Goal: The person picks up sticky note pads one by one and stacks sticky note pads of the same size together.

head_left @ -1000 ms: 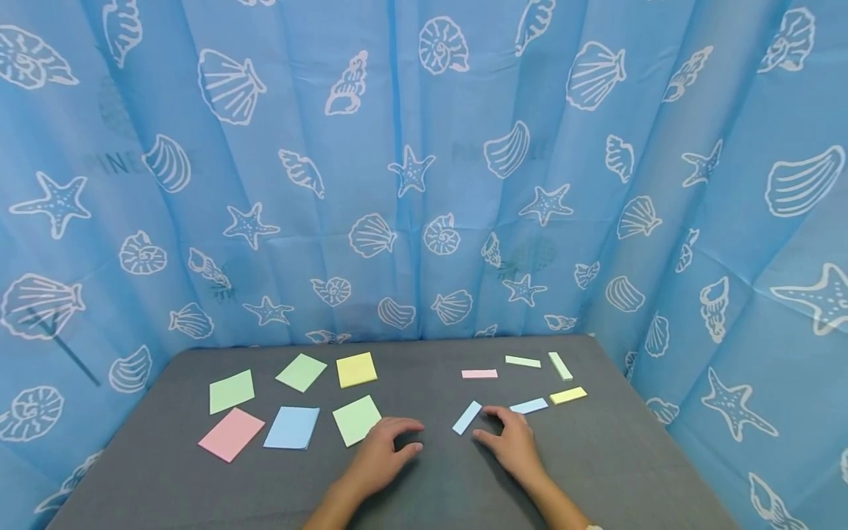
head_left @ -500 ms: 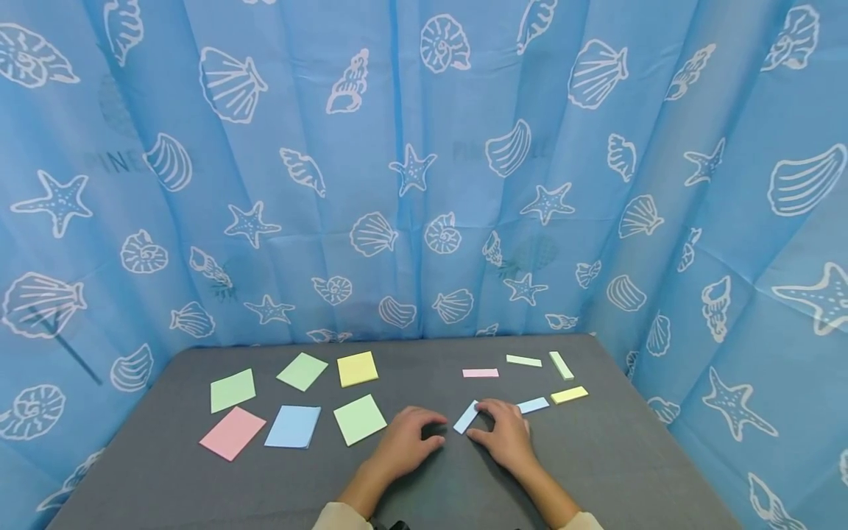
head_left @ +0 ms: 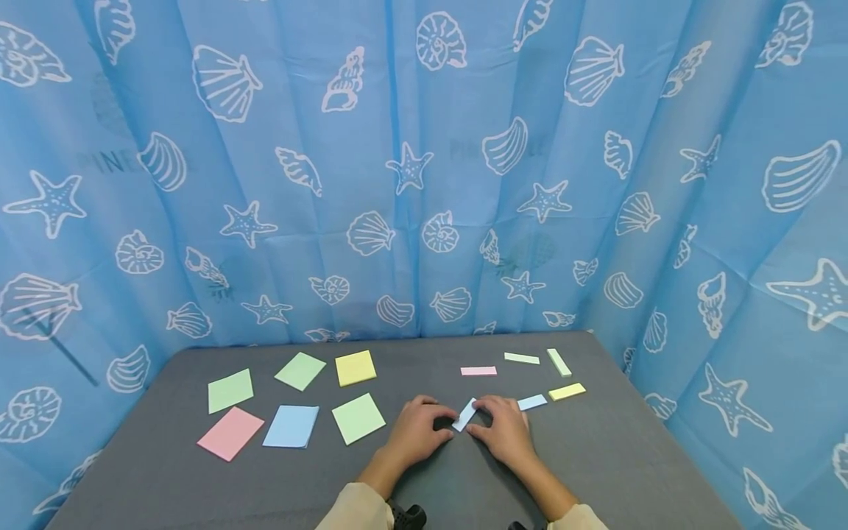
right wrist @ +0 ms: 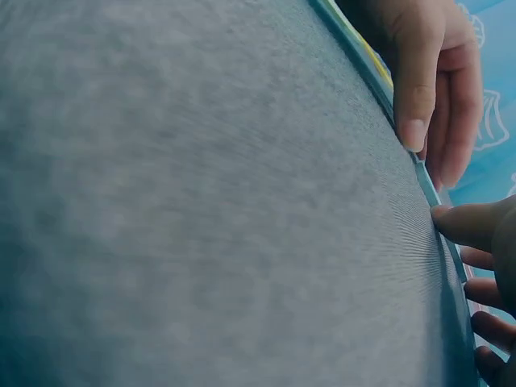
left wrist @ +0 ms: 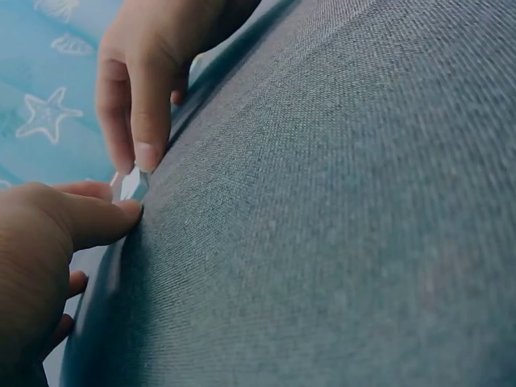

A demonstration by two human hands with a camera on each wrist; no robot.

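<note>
Both hands meet at a narrow light-blue sticky-note strip (head_left: pixel 465 415) lying slantwise on the grey table. My left hand (head_left: pixel 419 433) has thumb and index finger at its lower left end, curled toward each other. My right hand (head_left: pixel 505 429) takes the other side, index finger at the upper end and thumb by its right edge. In the left wrist view, the strip (left wrist: pixel 131 184) shows as a thin sliver between the fingertips of both hands. The right wrist view has the strip's edge (right wrist: pixel 427 184) between the two thumbs.
Pink (head_left: pixel 478 371), green (head_left: pixel 521 358) and yellow (head_left: pixel 566 391) strips lie to the right, plus a second blue strip (head_left: pixel 532 402). Square notes lie left, among them pink (head_left: pixel 230 433), blue (head_left: pixel 291 426) and yellow (head_left: pixel 355 367). A shell-print curtain (head_left: pixel 411 243) hangs behind the table (head_left: pixel 318 486).
My left hand has moved right, away from the green square note, to the blue strip. My right hand has shifted slightly left and closed in on the same strip.
</note>
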